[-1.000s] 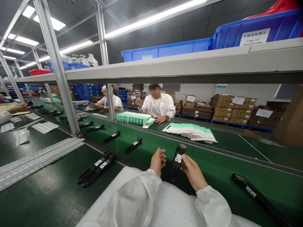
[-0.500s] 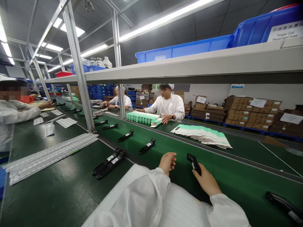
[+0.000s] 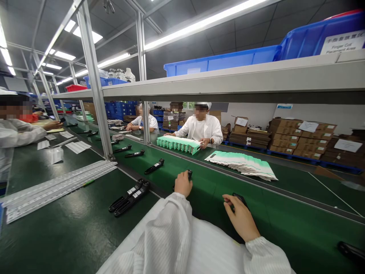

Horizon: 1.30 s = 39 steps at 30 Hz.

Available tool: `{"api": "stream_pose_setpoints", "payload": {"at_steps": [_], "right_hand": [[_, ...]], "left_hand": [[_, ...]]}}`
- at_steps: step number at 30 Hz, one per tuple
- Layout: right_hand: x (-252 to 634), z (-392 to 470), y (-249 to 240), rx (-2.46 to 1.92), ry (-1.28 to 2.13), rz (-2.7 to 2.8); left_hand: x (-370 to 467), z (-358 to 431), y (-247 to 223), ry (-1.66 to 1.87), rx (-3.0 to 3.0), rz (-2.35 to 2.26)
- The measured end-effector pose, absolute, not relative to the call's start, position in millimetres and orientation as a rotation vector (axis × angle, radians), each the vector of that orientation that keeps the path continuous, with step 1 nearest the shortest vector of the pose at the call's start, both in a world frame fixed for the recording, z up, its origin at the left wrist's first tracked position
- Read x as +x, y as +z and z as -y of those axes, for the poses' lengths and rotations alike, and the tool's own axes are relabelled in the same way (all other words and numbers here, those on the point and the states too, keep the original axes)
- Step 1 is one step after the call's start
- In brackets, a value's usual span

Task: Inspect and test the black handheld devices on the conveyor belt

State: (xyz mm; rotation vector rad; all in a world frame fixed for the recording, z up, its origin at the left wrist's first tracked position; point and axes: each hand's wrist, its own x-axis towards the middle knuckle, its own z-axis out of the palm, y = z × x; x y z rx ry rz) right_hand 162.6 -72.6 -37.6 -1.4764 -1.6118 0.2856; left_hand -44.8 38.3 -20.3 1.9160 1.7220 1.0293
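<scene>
The left hand (image 3: 184, 183) curls over a black handle-shaped part (image 3: 189, 174), its fingers bent and mostly hidden; whether they have closed on the part cannot be told; only the part's far right end and a bit at the left show around the hand. The right hand (image 3: 242, 220) is partly open, thumb and fingers apart; a second black part (image 3: 239, 197) shows just behind its knuckles, largely covered, and I cannot tell whether the hand has hold of it; both hands are over the green belt (image 3: 211, 190).

Another black part (image 3: 351, 251) lies at the near right edge; to the left, a labelled black part (image 3: 154, 166) heads a line of similar ones running far left; a pair of black parts (image 3: 131, 198) lies side by side on the near left table (image 3: 74, 224); beyond the belt stand green-and-white cartons (image 3: 178, 144), with flattened cartons (image 3: 242, 164) to their right; a co-worker in white (image 3: 199, 129) sits behind, touching the standing cartons.
</scene>
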Motion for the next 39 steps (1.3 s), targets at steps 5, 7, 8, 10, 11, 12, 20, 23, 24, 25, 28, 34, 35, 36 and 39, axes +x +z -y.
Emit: {"api": "stream_pose_setpoints", "payload": {"at_steps": [5, 7, 8, 10, 11, 12, 20, 23, 24, 25, 28, 34, 35, 36, 39], "right_hand": [[154.5, 78.9, -31.1, -1.363, 0.44, 1.603], [154.2, 79.6, -29.0, -1.347, 0.483, 1.579], [154.6, 79.3, -28.4, -1.346, 0.503, 1.566], [155.9, 77.6, -27.6, -1.36, 0.556, 1.522], [156.7, 76.4, -27.5, -1.368, 0.596, 1.486], [157.6, 75.1, -27.3, -1.372, 0.642, 1.441], [158.7, 73.4, -16.8, -1.276, 0.894, 1.103], [158.5, 75.5, -11.5, -1.246, 0.919, 1.026], [158.7, 75.9, -10.7, -1.237, 0.919, 1.004], [158.9, 76.2, -10.3, -1.229, 0.921, 0.985], [159.0, 76.2, -10.4, -1.203, 0.94, 0.936], [152.1, 76.6, -7.1, -1.089, 1.081, 0.848], [150.8, 76.8, -6.1, -1.073, 1.097, 0.838], [149.6, 77.2, -5.2, -1.059, 1.107, 0.833], [147.8, 78.8, -2.8, -1.021, 1.129, 0.832]], "left_hand": [[-55.5, -46.6, -27.1, 0.95, 1.649, -1.718], [-50.8, -45.8, -27.0, 0.965, 1.577, -1.644], [-47.7, -44.8, -26.0, 0.966, 1.535, -1.591], [-40.5, -40.9, -22.6, 0.949, 1.449, -1.458], [-36.3, -37.8, -20.4, 0.933, 1.42, -1.397], [-31.8, -33.9, -18.1, 0.917, 1.38, -1.323], [1.3, 4.4, -2.1, 0.792, 0.604, -0.58], [8.5, 13.0, 1.7, 0.766, 0.6, -0.551], [11.0, 15.5, 2.5, 0.761, 0.62, -0.549], [13.8, 18.0, 2.7, 0.764, 0.655, -0.556], [23.0, 25.5, 0.4, 0.892, 0.882, -0.719], [32.9, 39.9, -6.7, 1.289, 1.623, -1.003], [33.3, 42.5, -6.3, 1.293, 1.678, -0.982], [33.6, 45.2, -5.4, 1.285, 1.714, -0.958], [34.9, 53.4, -1.6, 1.259, 1.769, -0.9]]}}
